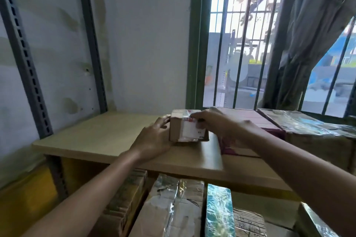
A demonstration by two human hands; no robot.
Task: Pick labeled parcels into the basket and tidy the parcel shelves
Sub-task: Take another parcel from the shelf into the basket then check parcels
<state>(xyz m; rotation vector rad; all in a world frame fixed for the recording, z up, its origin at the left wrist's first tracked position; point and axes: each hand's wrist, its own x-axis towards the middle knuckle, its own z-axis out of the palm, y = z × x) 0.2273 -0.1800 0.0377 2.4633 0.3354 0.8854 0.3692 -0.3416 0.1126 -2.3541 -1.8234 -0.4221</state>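
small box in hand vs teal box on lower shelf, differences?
The small box is brown cardboard with a white label; the teal box is wrapped in shiny film, no label visible. The small box sits on the upper shelf board, held by the left hand and right hand; the teal box lies untouched below. Both are rectangular parcels.

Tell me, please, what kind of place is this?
Probably a parcel storeroom: slotted metal shelf uprights, taped cardboard boxes packed below, and a small labeled parcel on the wooden shelf board.
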